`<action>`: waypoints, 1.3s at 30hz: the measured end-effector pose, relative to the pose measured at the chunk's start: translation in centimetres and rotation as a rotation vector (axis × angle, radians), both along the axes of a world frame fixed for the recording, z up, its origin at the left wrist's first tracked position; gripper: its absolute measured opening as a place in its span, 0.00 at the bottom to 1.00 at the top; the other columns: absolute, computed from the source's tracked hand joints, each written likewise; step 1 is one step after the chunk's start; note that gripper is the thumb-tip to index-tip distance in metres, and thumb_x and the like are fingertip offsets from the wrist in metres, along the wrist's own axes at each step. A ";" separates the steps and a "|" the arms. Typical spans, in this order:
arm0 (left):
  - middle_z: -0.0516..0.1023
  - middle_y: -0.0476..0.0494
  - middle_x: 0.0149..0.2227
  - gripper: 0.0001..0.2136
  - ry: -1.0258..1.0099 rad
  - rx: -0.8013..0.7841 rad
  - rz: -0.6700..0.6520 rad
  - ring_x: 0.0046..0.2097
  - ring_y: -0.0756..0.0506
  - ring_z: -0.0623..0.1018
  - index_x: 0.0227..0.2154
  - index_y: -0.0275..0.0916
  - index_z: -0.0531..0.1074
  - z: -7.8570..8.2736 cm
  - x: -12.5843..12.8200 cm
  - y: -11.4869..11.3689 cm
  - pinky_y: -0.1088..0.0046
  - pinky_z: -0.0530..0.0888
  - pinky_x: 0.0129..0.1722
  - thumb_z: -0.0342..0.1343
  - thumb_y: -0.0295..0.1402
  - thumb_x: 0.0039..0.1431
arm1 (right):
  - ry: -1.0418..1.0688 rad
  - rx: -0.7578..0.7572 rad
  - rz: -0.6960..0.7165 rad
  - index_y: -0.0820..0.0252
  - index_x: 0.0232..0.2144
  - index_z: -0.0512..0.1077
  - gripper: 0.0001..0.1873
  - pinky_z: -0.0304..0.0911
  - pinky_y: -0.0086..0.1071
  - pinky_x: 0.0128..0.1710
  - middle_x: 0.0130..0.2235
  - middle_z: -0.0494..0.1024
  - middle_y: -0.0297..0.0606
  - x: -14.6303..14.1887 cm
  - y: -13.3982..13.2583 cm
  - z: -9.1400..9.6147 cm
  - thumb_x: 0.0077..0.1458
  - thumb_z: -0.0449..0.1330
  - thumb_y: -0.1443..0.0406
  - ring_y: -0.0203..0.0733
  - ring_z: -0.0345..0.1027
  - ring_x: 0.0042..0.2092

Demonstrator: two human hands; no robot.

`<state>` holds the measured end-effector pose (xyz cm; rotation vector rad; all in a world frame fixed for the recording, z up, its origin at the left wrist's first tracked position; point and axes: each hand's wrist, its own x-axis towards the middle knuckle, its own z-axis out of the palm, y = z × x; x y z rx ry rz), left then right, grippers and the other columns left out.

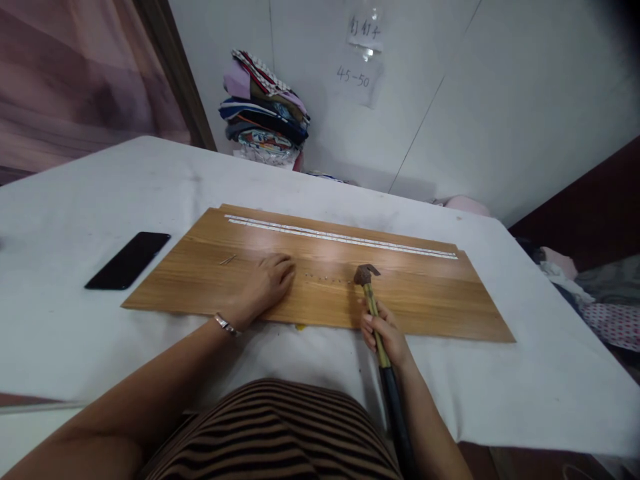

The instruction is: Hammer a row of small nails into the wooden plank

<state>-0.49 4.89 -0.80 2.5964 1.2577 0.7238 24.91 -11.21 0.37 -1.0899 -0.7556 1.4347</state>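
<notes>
My right hand (384,330) is wrapped around the handle of a claw hammer (372,303). Its rusty head stays upward, over the near-middle of a wooden board (430,293). On the left half of the board rests my left hand (273,279), palm down with fingers lightly bent and nothing visible in them. Between the two hands several small nails (326,278) stand in short rows in the wood. A couple of loose nails (228,260) lie left of my left hand. Two white measuring strips (340,239) run along the board's far side.
The board lies on a table with a white cloth (65,213). A black phone (129,261) is left of the board. Folded clothes (265,110) are stacked by the wall, under paper notes (354,79). More fabric (610,323) lies beyond the table's right edge.
</notes>
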 end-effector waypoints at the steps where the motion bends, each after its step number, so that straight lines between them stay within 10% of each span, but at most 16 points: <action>1: 0.74 0.37 0.50 0.13 0.003 -0.002 -0.002 0.53 0.39 0.71 0.42 0.38 0.75 0.0 0.0 0.0 0.57 0.67 0.55 0.47 0.34 0.62 | 0.001 0.004 -0.008 0.60 0.43 0.66 0.20 0.44 0.22 0.10 0.18 0.62 0.20 0.0 0.0 0.0 0.48 0.63 0.60 0.26 0.48 0.12; 39: 0.76 0.37 0.50 0.15 0.010 0.063 0.033 0.53 0.39 0.73 0.43 0.37 0.76 -1.0 0.0 0.4 0.57 0.69 0.54 0.45 0.32 0.63 | -0.010 0.015 -0.023 0.60 0.44 0.66 0.20 0.44 0.21 0.10 0.18 0.62 0.20 0.1 -0.1 -0.5 0.49 0.62 0.61 0.26 0.49 0.12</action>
